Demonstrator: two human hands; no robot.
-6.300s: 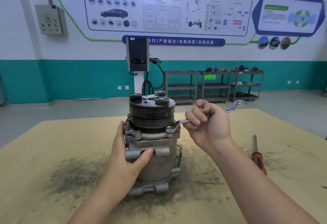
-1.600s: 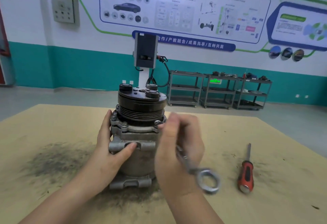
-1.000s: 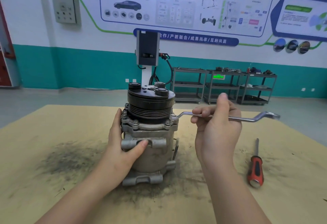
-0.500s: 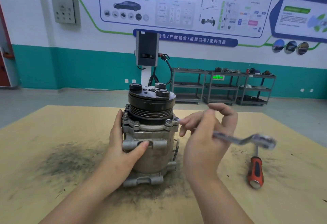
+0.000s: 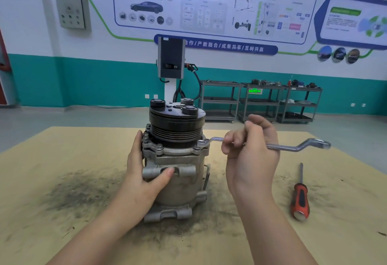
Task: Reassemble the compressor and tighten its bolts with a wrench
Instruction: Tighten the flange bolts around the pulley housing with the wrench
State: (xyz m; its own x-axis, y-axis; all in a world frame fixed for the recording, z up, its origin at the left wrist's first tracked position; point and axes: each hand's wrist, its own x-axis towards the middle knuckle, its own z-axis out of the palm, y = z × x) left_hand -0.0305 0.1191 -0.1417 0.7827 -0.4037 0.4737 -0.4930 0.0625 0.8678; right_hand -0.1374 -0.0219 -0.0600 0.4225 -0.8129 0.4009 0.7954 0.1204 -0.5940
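The compressor stands upright in the middle of the bench, a grey metal body with a black pulley on top. My left hand wraps its left side, thumb pressed on the front lug. A silver offset ring wrench lies level, its near ring seated on a bolt at the right of the flange. My right hand grips the wrench shaft near the middle, and the far ring sticks out to the right.
A red-and-black screwdriver lies on the bench right of my right arm. Dark grime is spread on the tan bench top around the compressor. Metal shelving carts and a charger post stand by the far wall.
Half a second ago the wrench was off the bolt, tilted and blurred in my right hand. Now its ring sits on the right flange bolt and the shaft is level. My left hand has not moved.
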